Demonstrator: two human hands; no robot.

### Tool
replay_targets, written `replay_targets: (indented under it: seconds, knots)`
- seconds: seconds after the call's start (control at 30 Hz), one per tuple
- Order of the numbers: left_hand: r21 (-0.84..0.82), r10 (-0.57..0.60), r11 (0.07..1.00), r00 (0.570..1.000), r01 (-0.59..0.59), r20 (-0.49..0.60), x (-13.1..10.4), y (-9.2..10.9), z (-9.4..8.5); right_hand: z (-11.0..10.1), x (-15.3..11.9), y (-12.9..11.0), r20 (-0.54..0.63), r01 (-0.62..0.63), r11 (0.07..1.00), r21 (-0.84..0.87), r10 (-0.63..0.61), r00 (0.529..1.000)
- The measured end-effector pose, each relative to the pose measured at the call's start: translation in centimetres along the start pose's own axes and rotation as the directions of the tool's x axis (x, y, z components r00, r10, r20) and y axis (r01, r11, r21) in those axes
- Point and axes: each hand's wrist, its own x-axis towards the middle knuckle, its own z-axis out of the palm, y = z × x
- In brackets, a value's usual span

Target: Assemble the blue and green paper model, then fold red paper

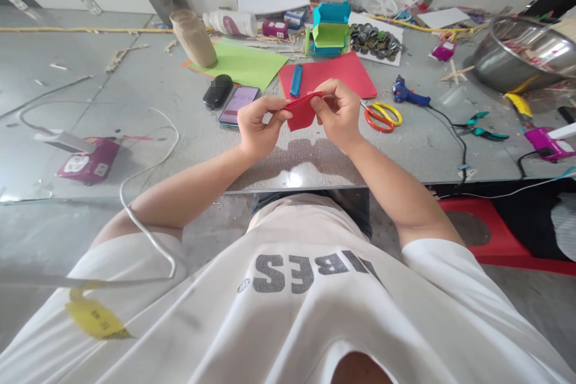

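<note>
A small folded piece of red paper (302,115) is held up above the table's front part, between both hands. My left hand (261,126) pinches its left end, thumb against fingers. At the right end, my right hand (336,113) grips the folded upper edge the same way. Just behind the hands lies a larger red paper sheet (351,75), with a blue stapler (296,80) on its left part. Scissors with orange and yellow handles (382,116) lie right of my right hand. A phone (238,103) with a lit screen is beside my left hand.
Green paper (252,63) lies under a brown bottle (193,39). A blue-and-green paper box (330,30) stands near bottle caps (375,42). To the right are a blue glue gun (410,93), teal-handled pliers (481,126) and a metal bowl (504,63). A white cable (148,168) hangs over the left edge.
</note>
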Motion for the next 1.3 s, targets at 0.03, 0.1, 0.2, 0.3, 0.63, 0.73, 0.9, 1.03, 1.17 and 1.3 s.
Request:
replay_targets:
  seconds: [0.03, 0.1, 0.2, 0.3, 0.63, 0.73, 0.9, 1.03, 1.17, 1.3]
  knots:
    - [0.007, -0.027, 1.000, 1.000, 0.027, 0.015, 0.1, 0.2, -0.1, -0.1, 0.1, -0.2, 0.010, -0.021, 1.000, 0.018, 0.021, 1.000]
    - [0.047, -0.114, 0.993, 0.992, 0.112, 0.048, 0.2, 0.8, -0.3, -0.2, 0.3, -0.7, 0.032, -0.065, 0.997, 0.039, 0.064, 0.997]
    - [0.101, -0.209, 0.974, 0.976, 0.202, 0.067, 0.4, 1.5, -0.6, -0.6, 0.5, -1.4, 0.053, -0.099, 0.993, 0.063, 0.096, 0.994]
    - [0.136, -0.233, 0.965, 0.971, 0.224, 0.054, 0.5, 1.8, -0.6, -0.9, 0.6, -1.7, 0.062, -0.105, 0.990, 0.091, 0.100, 0.993]
    - [0.124, -0.274, 0.956, 0.960, 0.267, 0.049, 0.1, 1.6, -0.4, -0.8, 0.7, -0.9, 0.059, -0.156, 0.979, 0.130, 0.149, 0.987]
    - [0.088, -0.272, 0.960, 0.959, 0.265, 0.083, -0.1, 1.1, -0.2, -0.7, 0.8, -0.7, 0.027, -0.140, 0.982, 0.127, 0.137, 0.990]
    - [0.100, -0.354, 0.935, 0.917, 0.341, 0.184, -0.1, 0.1, 0.1, -0.7, 1.1, 0.5, -0.003, -0.172, 0.981, 0.089, 0.173, 0.985]
    - [0.120, -0.407, 0.913, 0.888, 0.389, 0.216, -0.2, -0.9, 0.2, -0.2, 0.9, 2.2, 0.025, -0.203, 0.976, 0.082, 0.202, 0.979]
    - [0.149, -0.436, 0.899, 0.869, 0.411, 0.235, -0.2, -1.6, 0.1, 0.4, 0.5, 3.6, 0.047, -0.291, 0.954, 0.074, 0.288, 0.956]
    - [0.186, -0.415, 0.907, 0.875, 0.378, 0.248, -0.2, -1.7, 0.0, 0.6, 0.2, 4.2, 0.053, -0.345, 0.935, 0.086, 0.342, 0.938]
